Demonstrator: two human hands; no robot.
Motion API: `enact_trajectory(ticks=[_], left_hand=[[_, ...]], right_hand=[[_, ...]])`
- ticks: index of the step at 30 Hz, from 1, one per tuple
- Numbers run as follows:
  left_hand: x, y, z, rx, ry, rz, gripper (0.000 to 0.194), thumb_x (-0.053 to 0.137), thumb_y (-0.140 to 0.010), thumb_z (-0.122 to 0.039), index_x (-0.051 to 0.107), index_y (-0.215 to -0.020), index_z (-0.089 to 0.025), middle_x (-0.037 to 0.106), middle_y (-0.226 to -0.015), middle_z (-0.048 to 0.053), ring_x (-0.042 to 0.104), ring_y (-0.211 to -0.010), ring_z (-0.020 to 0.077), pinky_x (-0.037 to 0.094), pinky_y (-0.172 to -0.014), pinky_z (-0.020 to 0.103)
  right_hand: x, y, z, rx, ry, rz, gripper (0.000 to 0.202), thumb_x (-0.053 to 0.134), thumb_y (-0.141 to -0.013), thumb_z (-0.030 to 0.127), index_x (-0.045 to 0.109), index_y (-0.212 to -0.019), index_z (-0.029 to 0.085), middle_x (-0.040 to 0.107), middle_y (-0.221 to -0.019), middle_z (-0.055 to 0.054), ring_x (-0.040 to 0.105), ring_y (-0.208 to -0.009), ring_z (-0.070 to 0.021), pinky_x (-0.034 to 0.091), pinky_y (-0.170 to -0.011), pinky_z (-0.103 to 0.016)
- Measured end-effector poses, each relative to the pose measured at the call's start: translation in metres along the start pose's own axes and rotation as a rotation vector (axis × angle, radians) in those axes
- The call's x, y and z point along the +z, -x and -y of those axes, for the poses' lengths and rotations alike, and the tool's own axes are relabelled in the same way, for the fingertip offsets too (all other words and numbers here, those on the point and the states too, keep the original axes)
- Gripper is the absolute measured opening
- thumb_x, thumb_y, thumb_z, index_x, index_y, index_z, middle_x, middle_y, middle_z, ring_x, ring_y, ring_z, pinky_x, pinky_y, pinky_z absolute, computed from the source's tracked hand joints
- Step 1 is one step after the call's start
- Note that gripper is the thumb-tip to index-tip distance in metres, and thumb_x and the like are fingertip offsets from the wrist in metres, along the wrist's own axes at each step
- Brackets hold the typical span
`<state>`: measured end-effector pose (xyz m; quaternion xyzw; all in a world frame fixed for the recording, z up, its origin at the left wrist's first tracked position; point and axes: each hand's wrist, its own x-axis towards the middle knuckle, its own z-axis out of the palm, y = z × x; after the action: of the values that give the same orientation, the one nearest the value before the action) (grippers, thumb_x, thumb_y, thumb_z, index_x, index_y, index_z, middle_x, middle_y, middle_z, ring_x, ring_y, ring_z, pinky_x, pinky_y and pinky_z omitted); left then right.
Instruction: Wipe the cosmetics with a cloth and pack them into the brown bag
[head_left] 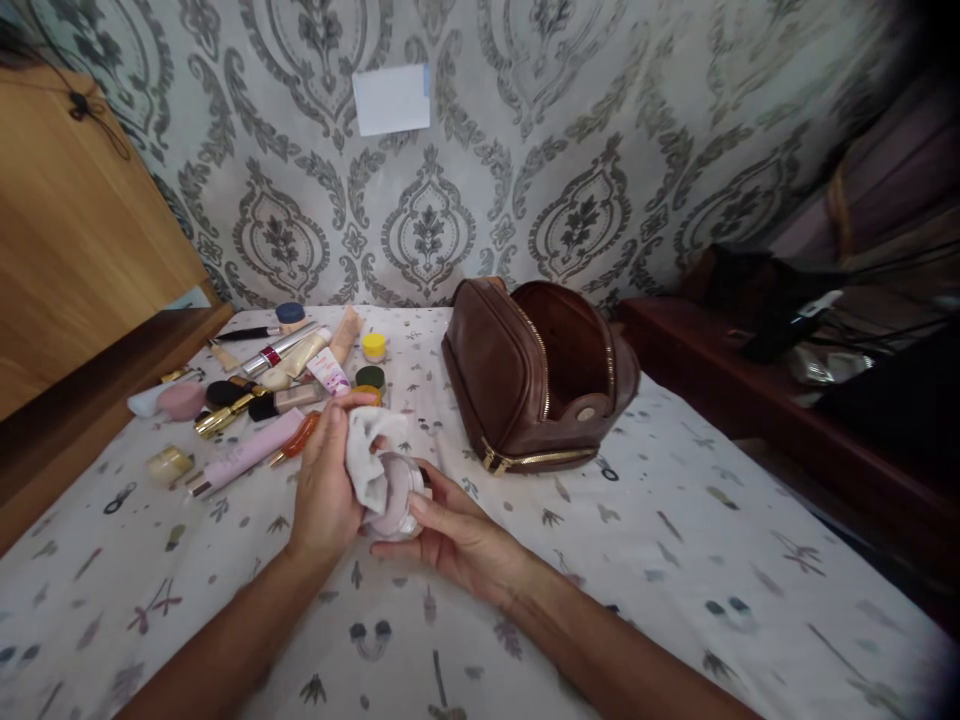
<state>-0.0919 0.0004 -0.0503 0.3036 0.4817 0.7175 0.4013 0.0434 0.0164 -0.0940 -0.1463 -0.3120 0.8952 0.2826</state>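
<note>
Round container (399, 505), see-through, pale pinkish

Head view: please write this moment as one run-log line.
Left hand: holds white cloth; right hand: holds round pale container; brown leather-look bag: open, on patterned white sheet

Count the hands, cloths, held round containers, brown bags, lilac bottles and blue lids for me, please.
Hands: 2, the left hand and the right hand
White cloth: 1
Round container in hand: 1
Brown bag: 1
Lilac bottle: 1
Blue lid: 1
Total: 7
</note>
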Motion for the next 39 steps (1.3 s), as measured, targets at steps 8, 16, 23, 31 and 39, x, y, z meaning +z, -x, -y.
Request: enact_trajectory(ticks=[8, 16, 23, 31, 39], left_hand=[[-0.01, 0.009, 0.014, 0.422, -0.586, 0.349, 0.037, 0.034, -0.101, -0.042, 0.065, -0.107, -0.024, 0.066, -0.108, 0.006, 0.059, -0.104, 0.0207, 0.045, -0.092, 0.034], [-0.014, 0.001, 0.023, 0.64, -0.946, 0.401, 0.024, 0.041, -0.098, -0.032, 0.06, -0.11, -0.021, 0.056, -0.102, 0.007, 0.054, -0.099, 0.0215, 0.044, -0.087, 0.036], [-0.015, 0.011, 0.011, 0.618, -0.802, 0.302, 0.013, 0.038, -0.099, -0.03, 0.049, -0.099, -0.023, 0.059, -0.082, -0.001, 0.056, -0.072, 0.0158, 0.041, -0.067, 0.029], [-0.011, 0.008, 0.008, 0.499, -0.811, 0.304, 0.021, 0.039, -0.098, -0.033, 0.044, -0.08, -0.024, 0.047, -0.066, -0.004, 0.046, -0.06, 0.0146, 0.034, -0.06, 0.029], [-0.01, -0.003, 0.01, 0.38, -0.682, 0.203, 0.026, 0.043, -0.097, -0.038, 0.043, -0.075, -0.024, 0.042, -0.065, -0.005, 0.043, -0.062, 0.0143, 0.034, -0.062, 0.028]], right_hand=[[-0.003, 0.001, 0.01, -0.154, -0.071, -0.135, 0.049, 0.084, -0.072, 0.035, 0.061, -0.112, 0.022, 0.067, -0.111, -0.002, 0.067, -0.095, -0.016, 0.059, -0.084, -0.033], [-0.004, -0.002, 0.01, -0.189, -0.054, -0.206, 0.053, 0.088, -0.066, 0.034, 0.06, -0.109, 0.024, 0.066, -0.109, 0.0, 0.065, -0.094, -0.0156, 0.058, -0.083, -0.033], [-0.002, 0.0, 0.004, -0.203, 0.2, -0.208, 0.065, 0.09, -0.062, 0.031, 0.053, -0.115, 0.029, 0.061, -0.105, 0.001, 0.062, -0.088, -0.0149, 0.054, -0.077, -0.031], [-0.005, -0.001, -0.001, -0.221, 0.335, -0.173, 0.075, 0.092, -0.056, 0.027, 0.052, -0.119, 0.031, 0.057, -0.104, 0.002, 0.058, -0.083, -0.0128, 0.049, -0.075, -0.027], [0.002, 0.0, 0.001, -0.251, 0.273, -0.128, 0.072, 0.091, -0.056, 0.026, 0.056, -0.118, 0.031, 0.057, -0.105, 0.001, 0.057, -0.084, -0.0128, 0.049, -0.073, -0.025]])
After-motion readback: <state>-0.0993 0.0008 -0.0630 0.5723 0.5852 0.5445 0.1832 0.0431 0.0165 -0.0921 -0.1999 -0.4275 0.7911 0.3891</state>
